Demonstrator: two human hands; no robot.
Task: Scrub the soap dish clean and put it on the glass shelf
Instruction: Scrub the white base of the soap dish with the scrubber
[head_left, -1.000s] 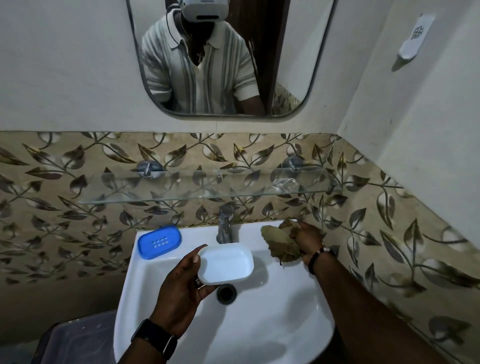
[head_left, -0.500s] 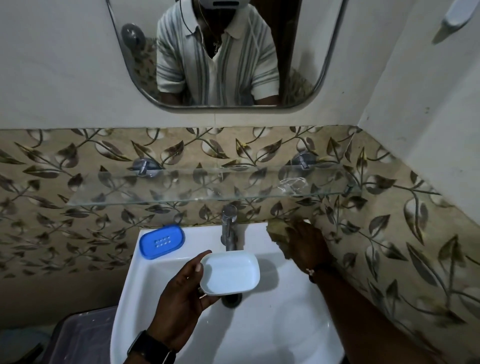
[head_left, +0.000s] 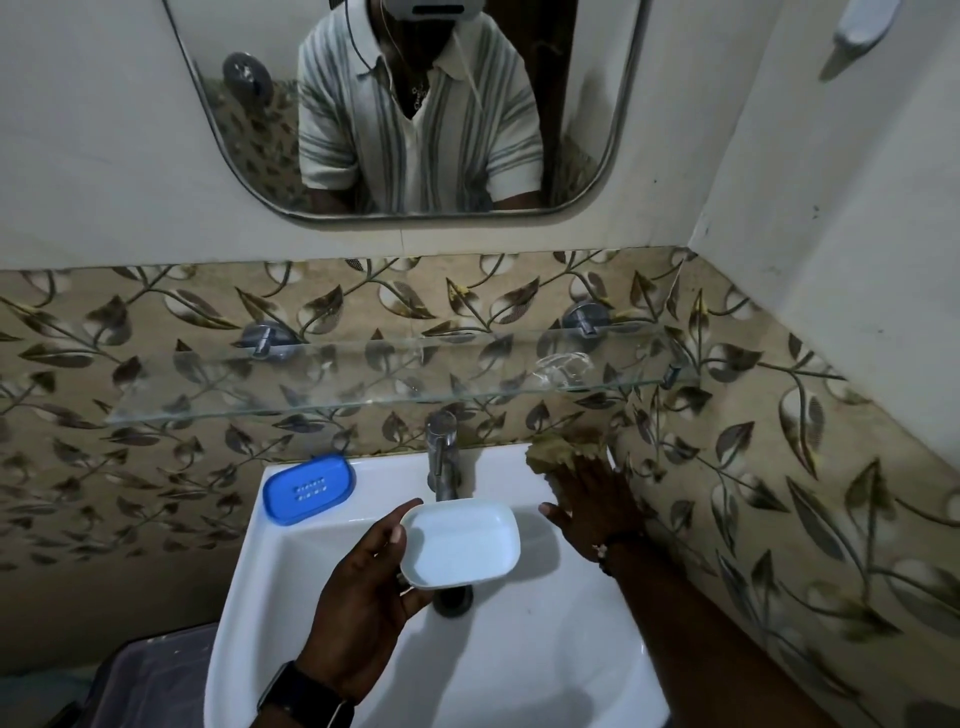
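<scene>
My left hand (head_left: 363, 613) grips the left end of a white soap dish tray (head_left: 462, 543), held level above the drain (head_left: 454, 600) of the white sink (head_left: 519, 665). The dish's blue perforated insert (head_left: 309, 488) lies on the sink's back left corner. My right hand (head_left: 597, 499) is spread flat at the back right corner, fingertips on a brownish scrub pad (head_left: 558, 448) that rests there against the tiled wall. The glass shelf (head_left: 363, 384) runs along the wall above the tap.
A chrome tap (head_left: 441, 452) stands at the back middle of the sink, just behind the dish. A small clear object (head_left: 563, 369) sits on the shelf's right part. A mirror (head_left: 415, 130) hangs above. A dark bin (head_left: 150, 675) stands left of the sink.
My right hand carried the scrub pad back to the sink's right corner and its fingers have spread apart over it. The white dish stays in my left hand.
</scene>
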